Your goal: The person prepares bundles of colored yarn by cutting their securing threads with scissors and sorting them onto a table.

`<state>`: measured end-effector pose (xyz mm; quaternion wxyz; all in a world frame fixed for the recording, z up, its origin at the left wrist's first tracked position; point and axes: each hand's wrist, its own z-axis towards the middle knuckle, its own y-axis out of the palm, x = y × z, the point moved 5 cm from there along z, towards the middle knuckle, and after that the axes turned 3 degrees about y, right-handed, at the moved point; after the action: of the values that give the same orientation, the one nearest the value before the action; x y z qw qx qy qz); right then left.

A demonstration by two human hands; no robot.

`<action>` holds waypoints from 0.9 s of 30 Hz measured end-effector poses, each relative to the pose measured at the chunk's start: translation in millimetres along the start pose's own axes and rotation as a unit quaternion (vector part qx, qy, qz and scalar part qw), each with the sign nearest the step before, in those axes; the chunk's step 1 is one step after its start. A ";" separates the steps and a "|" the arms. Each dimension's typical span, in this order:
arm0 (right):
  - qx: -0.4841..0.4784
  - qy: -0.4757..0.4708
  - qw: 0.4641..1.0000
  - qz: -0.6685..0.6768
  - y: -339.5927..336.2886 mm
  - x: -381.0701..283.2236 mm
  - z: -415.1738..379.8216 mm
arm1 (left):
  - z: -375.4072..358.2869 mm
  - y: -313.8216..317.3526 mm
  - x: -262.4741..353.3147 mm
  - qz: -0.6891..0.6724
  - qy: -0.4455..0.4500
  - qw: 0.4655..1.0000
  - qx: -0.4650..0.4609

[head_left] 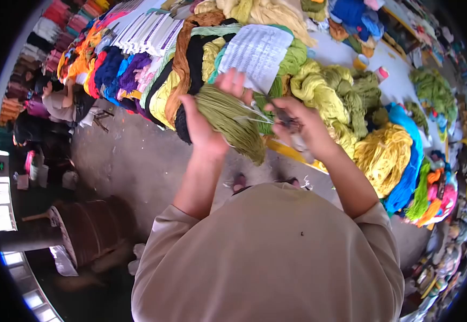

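Note:
My left hand [207, 126] cradles a bundle of olive-green yarn [228, 121], thumb on one side and fingers on the other, above the near edge of the table. White ties or strands [249, 114] stick out at the bundle's right side. Close to these strands, my right hand [306, 126] is closed around what look like dark metal scissors [283, 114], their tips toward the upper left. Something whitish hangs below my right palm and is too blurred to name. Just beyond both hands, a printed white sheet [257, 53] lies on the yarn.
Yellow-green skeins [319, 88], golden yarn [384, 155] and blue yarn [410, 145] line the table at right. Brown yarn [182, 64] and stacked white printed papers [150, 35] lie left. A seated person [61, 102] and a large brown spool [96, 228] are farther left.

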<state>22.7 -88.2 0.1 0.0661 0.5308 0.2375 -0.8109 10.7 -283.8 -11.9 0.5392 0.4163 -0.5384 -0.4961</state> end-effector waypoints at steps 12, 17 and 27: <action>0.078 0.224 0.967 0.090 35.7 100.5 -65.3 | -12.6 83.8 47.8 -0.058 -0.051 0.994 -0.082; -0.026 0.312 0.901 0.299 114.6 77.4 -6.8 | -14.4 92.8 53.0 -0.049 -0.093 0.992 -0.073; 0.024 0.331 0.929 -0.161 36.3 136.8 -119.0 | -25.0 92.8 114.1 0.022 -0.080 0.991 -0.108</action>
<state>75.9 -46.1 -171.9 -0.1607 0.7252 0.3082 -0.5943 35.4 -383.1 96.7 0.5471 0.3030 -0.5322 -0.5707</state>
